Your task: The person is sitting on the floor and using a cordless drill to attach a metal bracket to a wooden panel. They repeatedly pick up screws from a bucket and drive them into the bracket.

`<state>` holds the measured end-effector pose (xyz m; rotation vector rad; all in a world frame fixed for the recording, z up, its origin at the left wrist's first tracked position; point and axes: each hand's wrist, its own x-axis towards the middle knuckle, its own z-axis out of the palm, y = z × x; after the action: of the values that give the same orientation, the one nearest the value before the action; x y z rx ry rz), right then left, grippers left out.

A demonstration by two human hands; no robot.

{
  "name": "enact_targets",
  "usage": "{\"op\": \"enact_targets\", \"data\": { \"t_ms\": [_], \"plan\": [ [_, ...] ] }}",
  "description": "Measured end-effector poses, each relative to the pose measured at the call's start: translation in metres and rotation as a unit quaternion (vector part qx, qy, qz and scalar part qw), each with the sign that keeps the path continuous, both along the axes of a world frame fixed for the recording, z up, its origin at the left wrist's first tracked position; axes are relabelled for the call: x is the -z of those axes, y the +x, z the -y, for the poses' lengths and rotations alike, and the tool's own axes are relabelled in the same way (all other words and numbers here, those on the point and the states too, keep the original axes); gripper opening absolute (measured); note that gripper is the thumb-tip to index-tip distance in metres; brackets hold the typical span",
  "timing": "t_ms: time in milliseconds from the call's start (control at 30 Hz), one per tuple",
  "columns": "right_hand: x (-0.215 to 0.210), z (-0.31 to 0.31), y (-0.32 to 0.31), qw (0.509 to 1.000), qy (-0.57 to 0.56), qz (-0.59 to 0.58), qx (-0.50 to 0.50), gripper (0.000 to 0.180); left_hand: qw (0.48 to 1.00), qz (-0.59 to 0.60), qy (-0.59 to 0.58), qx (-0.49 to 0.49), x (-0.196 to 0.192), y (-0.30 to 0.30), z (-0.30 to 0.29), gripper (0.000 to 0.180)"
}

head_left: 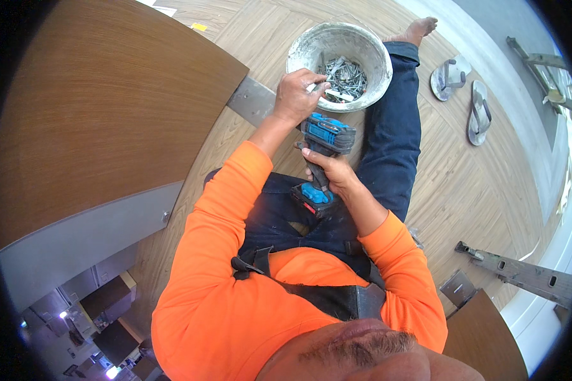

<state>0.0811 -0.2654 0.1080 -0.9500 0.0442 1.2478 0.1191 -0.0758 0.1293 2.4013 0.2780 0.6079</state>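
My right hand [332, 171] is wrapped around the handle of a blue and black cordless drill [327, 132], held over my lap with its battery toward me. My left hand [293, 95] is at the near left rim of a whitish, stained bucket [295, 58]. Its fingers pinch a small white piece [311, 87], too small to identify. Many loose screws [344, 75] and some white bits lie inside the bucket. The drill's front end is partly hidden behind my left wrist.
Close on my left stands a large brown wood-faced panel [127, 108] with a grey edge. My outstretched leg [394, 120] lies beside the bucket on the wood-patterned floor. Two sandals [479, 114] sit to the right, with metal ladder parts [527, 273] farther right.
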Motion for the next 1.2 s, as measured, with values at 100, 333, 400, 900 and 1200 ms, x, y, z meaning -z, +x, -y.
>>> {"op": "enact_targets", "data": {
  "t_ms": [100,333,400,900,1200],
  "plan": [
    [0.001,0.000,0.000,1.000,0.004,-0.001,-0.001,0.029,1.000,-0.012,0.003,0.007,-0.001,0.001,0.001,0.018],
    [0.007,0.000,-0.001,1.000,0.002,0.009,-0.021,0.038,1.000,-0.026,-0.001,0.016,-0.002,0.004,-0.002,0.018],
    [0.009,0.000,-0.001,1.000,0.002,0.014,-0.022,0.037,0.999,-0.031,0.005,0.020,-0.003,0.004,-0.002,0.018],
    [0.004,-0.001,-0.005,1.000,0.003,0.010,-0.013,0.030,0.968,-0.003,-0.199,-0.156,0.025,-0.089,0.002,0.044],
    [0.014,-0.007,-0.014,0.968,0.027,0.219,-0.115,0.059,0.746,-0.065,-0.645,-0.152,0.050,-0.153,0.041,0.082]
  ]
}}
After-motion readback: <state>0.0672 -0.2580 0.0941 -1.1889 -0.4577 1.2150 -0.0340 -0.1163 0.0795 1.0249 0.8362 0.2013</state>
